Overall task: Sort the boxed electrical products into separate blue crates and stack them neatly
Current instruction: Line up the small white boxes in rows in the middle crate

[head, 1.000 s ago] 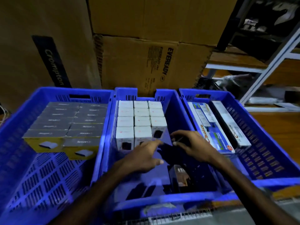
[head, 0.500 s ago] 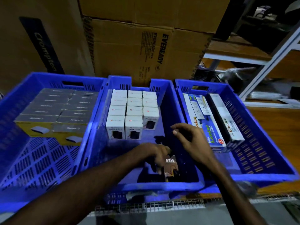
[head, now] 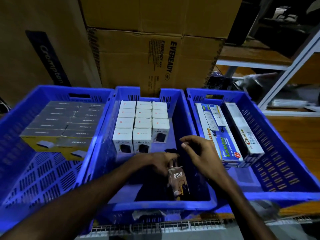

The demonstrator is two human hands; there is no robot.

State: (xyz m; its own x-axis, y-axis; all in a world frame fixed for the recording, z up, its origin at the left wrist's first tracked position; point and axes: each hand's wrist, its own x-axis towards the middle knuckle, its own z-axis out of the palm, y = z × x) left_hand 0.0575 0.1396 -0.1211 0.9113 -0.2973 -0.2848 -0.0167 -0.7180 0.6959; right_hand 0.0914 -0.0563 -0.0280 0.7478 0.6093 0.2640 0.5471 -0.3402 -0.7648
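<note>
In the middle blue crate point(head: 194, 135), the left hand point(head: 155, 163) grips the top of a dark box marked 65W point(head: 178, 183) standing near the crate's front wall. The right hand point(head: 200, 156) hovers just beside it, fingers loosely curled and holding nothing. White boxes point(head: 141, 125) fill the crate's back in neat rows.

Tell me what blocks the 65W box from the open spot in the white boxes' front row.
Nothing visible does. The left hand is on the top of the 65W box near the middle crate's front wall. The bare floor between it and the white boxes holds only a small dark item, too dim to identify.
</note>
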